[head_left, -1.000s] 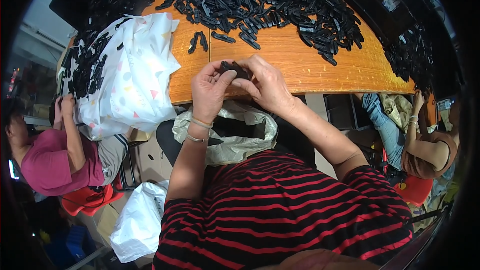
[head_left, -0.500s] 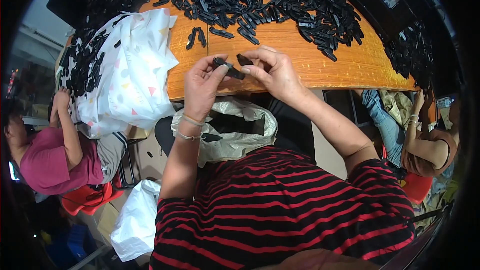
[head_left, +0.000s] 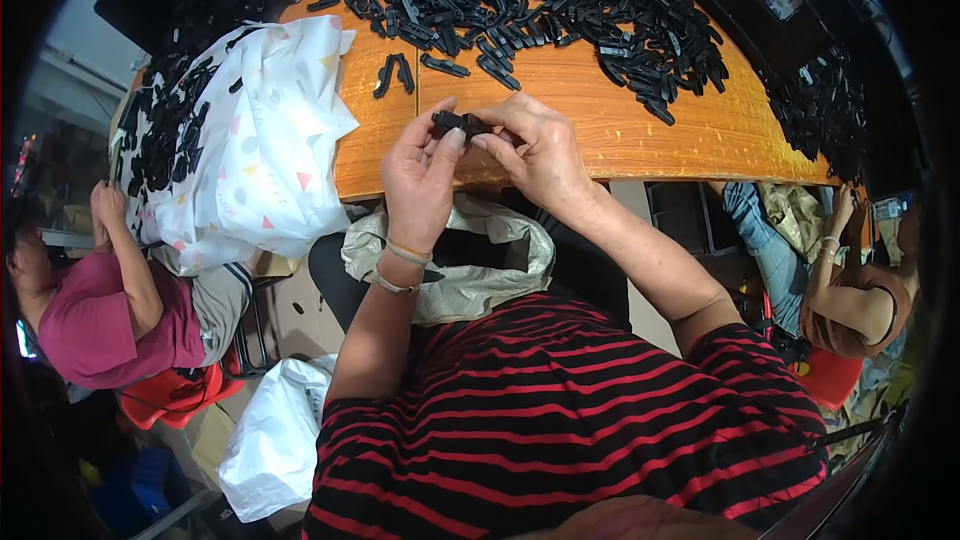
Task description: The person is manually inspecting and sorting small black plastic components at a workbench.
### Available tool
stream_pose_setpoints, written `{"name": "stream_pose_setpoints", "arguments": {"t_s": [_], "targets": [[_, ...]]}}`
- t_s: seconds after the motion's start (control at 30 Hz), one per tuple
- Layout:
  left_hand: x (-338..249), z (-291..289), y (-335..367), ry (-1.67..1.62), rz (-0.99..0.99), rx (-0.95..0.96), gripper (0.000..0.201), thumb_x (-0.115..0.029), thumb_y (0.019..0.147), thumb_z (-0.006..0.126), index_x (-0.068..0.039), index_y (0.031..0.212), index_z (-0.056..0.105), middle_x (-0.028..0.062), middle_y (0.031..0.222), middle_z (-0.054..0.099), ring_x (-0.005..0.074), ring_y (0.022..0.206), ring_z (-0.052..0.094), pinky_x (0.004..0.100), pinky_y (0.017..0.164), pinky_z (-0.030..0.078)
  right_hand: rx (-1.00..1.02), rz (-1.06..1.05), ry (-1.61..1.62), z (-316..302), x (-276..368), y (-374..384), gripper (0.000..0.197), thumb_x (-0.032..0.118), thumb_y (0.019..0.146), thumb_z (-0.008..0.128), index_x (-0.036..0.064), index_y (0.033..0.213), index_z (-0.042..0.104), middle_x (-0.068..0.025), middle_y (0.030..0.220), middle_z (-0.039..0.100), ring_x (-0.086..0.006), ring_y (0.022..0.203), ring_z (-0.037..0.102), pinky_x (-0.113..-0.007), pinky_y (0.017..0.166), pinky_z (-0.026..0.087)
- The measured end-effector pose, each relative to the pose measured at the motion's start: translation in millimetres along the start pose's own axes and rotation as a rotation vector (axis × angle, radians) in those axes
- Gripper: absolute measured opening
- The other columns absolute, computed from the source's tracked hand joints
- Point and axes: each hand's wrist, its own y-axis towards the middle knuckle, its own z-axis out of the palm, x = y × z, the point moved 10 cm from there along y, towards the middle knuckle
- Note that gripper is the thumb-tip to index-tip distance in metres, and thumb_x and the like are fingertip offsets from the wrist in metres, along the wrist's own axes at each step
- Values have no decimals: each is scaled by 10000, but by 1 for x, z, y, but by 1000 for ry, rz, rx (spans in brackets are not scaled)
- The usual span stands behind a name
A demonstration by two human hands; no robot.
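Note:
Near the table's front edge, my left hand point(head_left: 424, 165) pinches a small black plastic part point(head_left: 447, 122) between thumb and fingers. Against its right end my right hand point(head_left: 540, 150) presses a second, smaller black part point(head_left: 476, 126), partly hidden by my fingertips. The two parts touch; whether they are joined I cannot tell. Just beyond my hands lie a bent black piece point(head_left: 393, 75) and a straight black piece point(head_left: 445, 66). Below my wrists, an open pale woven sack point(head_left: 515, 285) rests at my lap.
A large heap of black plastic parts point(head_left: 540, 0) covers the far side of the wooden table point(head_left: 640, 152). A white patterned plastic sheet point(head_left: 270, 130) hangs over the left edge. One person point(head_left: 120, 315) sits at left, another point(head_left: 860, 290) at right. A white bag point(head_left: 270, 445) lies on the floor.
My hands have come together, bringing the two black parts, apart before, into contact. My left forearm has shifted slightly right. The left person's hands have moved slightly.

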Motion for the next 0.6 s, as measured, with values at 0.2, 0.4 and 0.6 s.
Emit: {"name": "stream_pose_setpoints", "arguments": {"t_s": [0.2,0.4,0.6], "targets": [[-16,18,-9,10,98,-36,470,45,880,614,52,1317,440,81,1117,588,126,993,602,249,888,499,-67,-138,-167,-2,13,-4,293,-54,696,732,15,973,667,-107,833,599,-243,722,635,-308,592,512],[-17,16,-10,63,80,-53,380,45,873,620,45,1237,509,73,1063,605,128,968,613,238,836,512,-18,71,-82,-3,1,0,310,-49,669,761,6,949,637,-69,812,570,-208,683,621,-304,591,520],[-39,25,-8,447,293,99,252,9,880,614,30,1126,564,65,988,624,108,908,621,241,787,513,62,182,149,7,-17,-4,359,39,721,776,2,1021,583,-70,792,596,-141,658,601,-277,590,506]]}}
